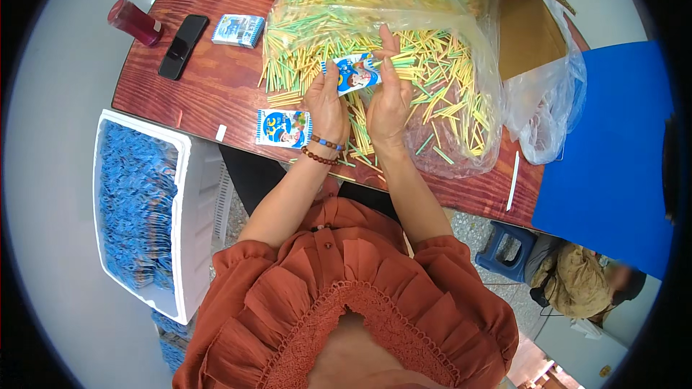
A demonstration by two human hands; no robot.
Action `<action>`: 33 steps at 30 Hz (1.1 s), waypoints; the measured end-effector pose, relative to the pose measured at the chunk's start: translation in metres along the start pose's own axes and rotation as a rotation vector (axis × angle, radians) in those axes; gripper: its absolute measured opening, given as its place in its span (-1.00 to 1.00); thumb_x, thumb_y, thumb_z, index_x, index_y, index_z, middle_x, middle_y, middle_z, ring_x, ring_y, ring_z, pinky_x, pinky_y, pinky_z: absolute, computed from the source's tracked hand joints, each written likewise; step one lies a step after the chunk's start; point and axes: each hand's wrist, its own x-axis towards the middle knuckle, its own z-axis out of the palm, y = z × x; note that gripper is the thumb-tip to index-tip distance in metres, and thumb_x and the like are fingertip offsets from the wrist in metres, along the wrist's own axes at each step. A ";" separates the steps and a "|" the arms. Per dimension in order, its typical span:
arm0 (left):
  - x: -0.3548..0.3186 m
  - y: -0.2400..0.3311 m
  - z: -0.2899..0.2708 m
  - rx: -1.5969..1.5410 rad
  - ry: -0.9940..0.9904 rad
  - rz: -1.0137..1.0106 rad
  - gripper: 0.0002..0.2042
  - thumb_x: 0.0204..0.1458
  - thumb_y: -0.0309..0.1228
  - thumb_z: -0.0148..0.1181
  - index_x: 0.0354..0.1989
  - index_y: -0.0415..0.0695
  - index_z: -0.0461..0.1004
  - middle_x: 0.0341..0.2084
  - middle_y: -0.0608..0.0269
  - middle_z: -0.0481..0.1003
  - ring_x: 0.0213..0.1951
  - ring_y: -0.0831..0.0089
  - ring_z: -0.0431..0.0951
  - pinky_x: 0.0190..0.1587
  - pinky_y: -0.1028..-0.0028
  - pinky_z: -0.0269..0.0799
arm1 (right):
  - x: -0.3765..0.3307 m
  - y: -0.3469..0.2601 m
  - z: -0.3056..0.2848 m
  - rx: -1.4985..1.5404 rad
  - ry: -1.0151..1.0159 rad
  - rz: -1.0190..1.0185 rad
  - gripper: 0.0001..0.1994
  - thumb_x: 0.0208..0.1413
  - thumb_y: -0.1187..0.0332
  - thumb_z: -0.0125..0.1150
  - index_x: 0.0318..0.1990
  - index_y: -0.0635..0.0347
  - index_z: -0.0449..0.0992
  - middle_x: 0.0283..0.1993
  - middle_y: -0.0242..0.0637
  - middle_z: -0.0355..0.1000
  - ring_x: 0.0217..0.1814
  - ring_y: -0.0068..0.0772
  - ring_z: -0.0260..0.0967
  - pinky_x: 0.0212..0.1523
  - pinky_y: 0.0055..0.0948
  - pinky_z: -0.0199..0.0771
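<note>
Between my hands is a small blue-and-white packet [358, 74] with a cartoon figure on it. My left hand [328, 104] grips its left end, and two beaded bracelets circle that wrist. My right hand [389, 104] is closed at the packet's right end around several thin yellow and green sticks [408, 67], their ends pointing right. Whether the stick tips are inside the packet is hidden by the fingers. Under and beyond my hands a clear plastic bag [484, 101] lies spread, full of loose sticks [303, 57]. Another such packet [283, 128] lies flat beside my left wrist.
A stack of packets [238, 30], a black phone [183, 47] and a red bottle [135, 22] stand at the table's left. A white foam box [184, 223] holds many blue packets. Rightward are a cardboard box [530, 36], a blue board [613, 151], a stool [504, 248] and another person [577, 281].
</note>
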 end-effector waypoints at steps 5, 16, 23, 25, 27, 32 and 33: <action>0.001 0.004 0.001 -0.014 0.022 -0.003 -0.75 0.24 -0.27 0.05 -0.35 -0.20 0.51 -0.41 0.38 0.53 -0.38 0.69 0.45 -0.26 0.61 0.36 | 0.005 -0.013 0.002 -0.280 -0.081 0.000 -0.59 0.31 0.25 -0.16 0.13 0.41 0.33 0.41 -0.11 0.05 0.51 -0.23 -0.23 0.42 -0.31 -0.24; 0.013 -0.001 -0.005 -0.184 -0.102 -0.151 -0.72 0.26 -0.24 -0.01 -0.09 -0.21 0.42 -0.21 0.27 0.52 -0.17 0.49 0.52 -0.07 0.41 0.45 | 0.020 -0.010 -0.011 -0.280 -0.254 0.118 -0.45 0.31 0.21 -0.11 0.33 0.37 0.04 0.41 -0.04 -0.01 0.47 -0.24 -0.13 0.41 -0.32 -0.19; 0.025 -0.008 -0.015 -0.357 -0.119 -0.299 -0.68 0.26 -0.16 -0.06 -0.01 -0.13 0.39 -0.17 0.23 0.52 -0.10 0.39 0.50 -0.01 0.29 0.43 | 0.020 -0.003 -0.024 -0.415 -0.237 0.093 -0.47 0.15 0.38 0.17 0.26 0.30 0.19 0.24 -0.06 0.23 0.28 -0.26 0.20 0.23 -0.39 0.21; 0.024 -0.008 -0.010 -0.368 -0.146 -0.309 -0.67 0.26 -0.15 -0.05 -0.01 -0.13 0.39 -0.15 0.24 0.51 -0.09 0.40 0.50 0.00 0.28 0.42 | 0.019 -0.003 -0.026 -0.782 -0.334 0.050 -0.64 0.11 0.40 0.22 0.06 0.34 0.42 0.04 -0.15 0.41 0.03 -0.38 0.38 0.02 -0.44 0.36; 0.023 -0.005 -0.013 -0.432 -0.211 -0.326 -0.68 0.26 -0.17 -0.04 0.00 -0.14 0.38 -0.12 0.25 0.50 -0.07 0.40 0.49 0.04 0.27 0.40 | 0.021 -0.003 -0.020 -0.716 -0.276 -0.116 -0.79 0.11 0.41 0.21 -0.14 0.33 0.56 -0.16 -0.23 0.49 -0.14 -0.45 0.41 -0.10 -0.48 0.38; 0.030 0.028 -0.021 -0.290 -0.249 -0.179 -0.77 0.24 -0.34 -0.01 0.01 -0.14 0.36 -0.08 0.22 0.49 -0.03 0.38 0.49 0.08 0.25 0.36 | 0.045 -0.032 -0.004 -0.767 -0.423 -0.057 -0.83 0.12 0.44 0.14 -0.20 0.26 0.62 -0.34 -0.29 0.44 -0.27 -0.46 0.39 -0.21 -0.55 0.36; 0.032 0.033 -0.027 -0.284 -0.241 -0.174 -0.77 0.24 -0.34 -0.01 0.01 -0.14 0.36 -0.08 0.22 0.49 -0.03 0.38 0.49 0.08 0.25 0.36 | 0.042 -0.037 -0.001 -0.780 -0.501 -0.060 -0.83 0.12 0.44 0.15 -0.21 0.26 0.62 -0.36 -0.31 0.43 -0.32 -0.48 0.38 -0.25 -0.55 0.35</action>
